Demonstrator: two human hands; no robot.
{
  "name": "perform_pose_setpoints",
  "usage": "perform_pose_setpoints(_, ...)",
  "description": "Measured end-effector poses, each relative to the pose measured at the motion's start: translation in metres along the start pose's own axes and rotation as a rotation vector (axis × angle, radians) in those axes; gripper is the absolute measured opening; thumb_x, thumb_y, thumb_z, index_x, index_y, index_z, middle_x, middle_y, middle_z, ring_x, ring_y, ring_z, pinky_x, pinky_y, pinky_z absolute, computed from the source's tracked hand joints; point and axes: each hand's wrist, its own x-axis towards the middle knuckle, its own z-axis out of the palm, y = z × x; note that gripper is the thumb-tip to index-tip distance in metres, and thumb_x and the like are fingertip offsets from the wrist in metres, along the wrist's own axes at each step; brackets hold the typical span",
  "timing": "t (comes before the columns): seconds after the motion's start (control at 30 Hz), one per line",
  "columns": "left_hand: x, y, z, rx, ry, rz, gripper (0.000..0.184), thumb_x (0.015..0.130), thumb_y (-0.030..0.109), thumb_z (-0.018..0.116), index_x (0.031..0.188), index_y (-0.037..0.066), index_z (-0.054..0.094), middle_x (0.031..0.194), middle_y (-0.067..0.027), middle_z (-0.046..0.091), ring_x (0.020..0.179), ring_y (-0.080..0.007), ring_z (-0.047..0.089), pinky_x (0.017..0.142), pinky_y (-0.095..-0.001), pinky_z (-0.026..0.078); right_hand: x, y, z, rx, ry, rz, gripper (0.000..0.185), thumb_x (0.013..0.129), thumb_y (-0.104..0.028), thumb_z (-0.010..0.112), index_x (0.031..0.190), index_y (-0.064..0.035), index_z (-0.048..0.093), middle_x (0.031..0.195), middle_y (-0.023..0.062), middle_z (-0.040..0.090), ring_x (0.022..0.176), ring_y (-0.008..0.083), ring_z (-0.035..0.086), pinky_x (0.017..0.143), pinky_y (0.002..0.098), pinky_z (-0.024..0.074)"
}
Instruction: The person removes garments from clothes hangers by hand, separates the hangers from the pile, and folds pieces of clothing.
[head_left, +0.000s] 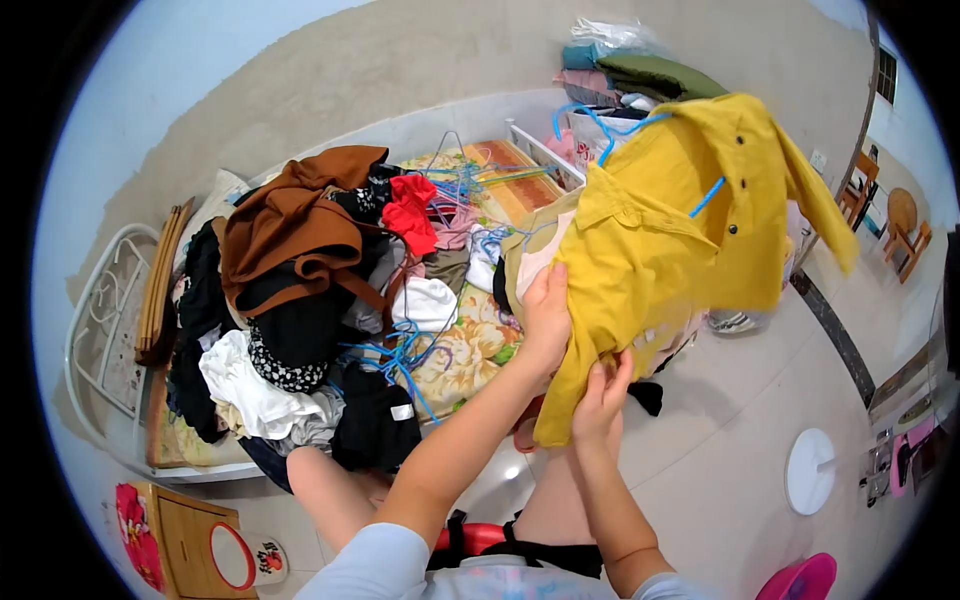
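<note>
Holding 1 yellow shirt (650, 225) up in mid-air with both hands, in front of the body and to the right of the heaped clothes. Gripping the cloth along the near edge with the left hand (545, 318), fingers closed on it; pinching a lower fold between thumb and fingers of the right hand (603, 395), near the hanging end. Showing 1 blue hanger (708, 197) inside the shirt, with the hook out to the left. Seen on the bed (485, 345): a brown garment (290, 225) atop the heap, a red cloth (409, 215) just beside, then tangled blue hangers (397, 355) near a black garment (372, 425). Visible on the floor at lower right: a pink tub (800, 578).
</note>
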Motion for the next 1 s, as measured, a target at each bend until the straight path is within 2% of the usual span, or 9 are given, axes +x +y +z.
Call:
perform_pose_setpoints(0.07, 0.033, -0.035, -0.007, 0.032, 0.065, 0.01, 0.031, 0.095, 0.027, 0.042, 0.101, -0.001, 0.054, 0.095, -0.0056, 0.06, 0.083, -0.0104, 0.055, 0.075, -0.0238, 0.044, 0.019, 0.018, 0.0, -0.157, 0.11, -0.078, 0.044, 0.087, -0.012, 0.044, 0.125, 0.0054, 0.034, 0.122, 0.0218, 0.042, 0.116, 0.0312, 0.039, 0.1, 0.0381, 0.0282)
perform_pose_setpoints(0.23, 0.079, -0.084, -0.049, 0.4, 0.332, -0.014, 0.028, 0.095, 0.022, 0.041, 0.096, -0.002, 0.055, 0.092, -0.0059, 0.06, 0.082, -0.0105, 0.054, 0.075, -0.0239, 0.043, 0.031, 0.045, 0.006, -0.437, 0.016, -0.161, 0.042, 0.084, -0.014, 0.049, 0.122, 0.0027, 0.042, 0.124, 0.0202, 0.042, 0.116, 0.0352, 0.038, 0.1, 0.041, 0.0279)
perform_pose_setpoints(0.43, 0.047, -0.085, -0.137, 0.653, 0.305, -0.289, 0.057, 0.088, 0.026, 0.052, 0.133, -0.001, 0.03, 0.108, -0.0125, 0.056, 0.1, -0.0184, 0.053, 0.085, -0.0291, 0.042, 0.008, 0.068, 0.018, -0.568, -0.223, -0.114, 0.034, 0.078, -0.008, 0.054, 0.111, -0.0012, 0.051, 0.12, 0.0174, 0.045, 0.113, 0.0344, 0.041, 0.096, 0.0415, 0.0323)
perform_pose_setpoints(0.5, 0.005, -0.068, -0.163, 0.719, 0.172, -0.071, 0.053, 0.085, 0.022, 0.056, 0.13, 0.0, 0.037, 0.113, -0.0146, 0.054, 0.104, -0.0214, 0.053, 0.087, -0.031, 0.042, 0.008, 0.069, 0.024, -0.544, -0.242, -0.139, 0.025, 0.078, -0.007, 0.055, 0.102, -0.0022, 0.056, 0.115, 0.0163, 0.049, 0.109, 0.0327, 0.045, 0.093, 0.0405, 0.0355)
perform_pose_setpoints(0.57, -0.034, -0.038, -0.196, 1.183, 0.004, 0.167, 0.047, 0.082, 0.018, 0.061, 0.122, 0.001, 0.045, 0.112, -0.0161, 0.054, 0.101, -0.0276, 0.054, 0.086, -0.0343, 0.043, 0.009, 0.074, 0.027, -0.536, -0.308, -0.146, 0.022, 0.077, -0.006, 0.054, 0.099, -0.0022, 0.057, 0.111, 0.0159, 0.052, 0.106, 0.0322, 0.047, 0.092, 0.0402, 0.0365)
perform_pose_setpoints(0.7, -0.104, 0.038, -0.235, 1.656, 0.104, 0.353, 0.042, 0.071, 0.014, 0.066, 0.109, 0.004, 0.052, 0.111, -0.0171, 0.052, 0.109, -0.0351, 0.045, 0.092, -0.0427, 0.035, 0.0, 0.078, 0.042, -0.5, -0.432, -0.156, 0.013, 0.077, -0.006, 0.054, 0.089, -0.0029, 0.06, 0.095, 0.0138, 0.059, 0.096, 0.03, 0.053, 0.087, 0.0379, 0.0399)
perform_pose_setpoints(0.87, -0.156, 0.083, -0.278, 1.991, 0.513, -0.173, 0.09, 0.061, 0.033, 0.077, 0.132, 0.007, 0.029, 0.134, -0.024, 0.027, 0.127, -0.0416, 0.023, 0.095, -0.0585, 0.027, -0.029, 0.08, 0.067, -0.558, -0.622, -0.192, 0.012, 0.078, -0.008, 0.056, 0.087, -0.0027, 0.061, 0.087, 0.0126, 0.061, 0.087, 0.0283, 0.058, 0.079, 0.0353, 0.045)
perform_pose_setpoints(0.93, -0.167, 0.087, -0.286, 1.956, 0.55, -0.302, 0.099, 0.06, 0.036, 0.078, 0.136, 0.007, 0.022, 0.133, -0.0266, 0.025, 0.124, -0.0443, 0.026, 0.095, -0.0544, 0.031, -0.05, 0.077, 0.081, -0.369, -0.932, 0.215, 0.02, 0.079, -0.015, 0.06, 0.094, -0.0013, 0.06, 0.089, 0.0133, 0.062, 0.082, 0.0244, 0.061, 0.072, 0.0329, 0.0483)
perform_pose_setpoints(1.0, -0.176, 0.078, -0.306, 1.702, 0.59, -0.3, 0.101, 0.059, 0.035, 0.079, 0.137, 0.008, 0.02, 0.133, -0.0277, 0.026, 0.119, -0.0454, 0.035, 0.093, -0.0482, 0.037, -0.077, 0.1, 0.094, -0.28, -1.095, 0.311, 0.039, 0.078, -0.023, 0.065, 0.106, 0.0015, 0.054, 0.093, 0.0157, 0.062, 0.079, 0.021, 0.062, 0.067, 0.0308, 0.0498)
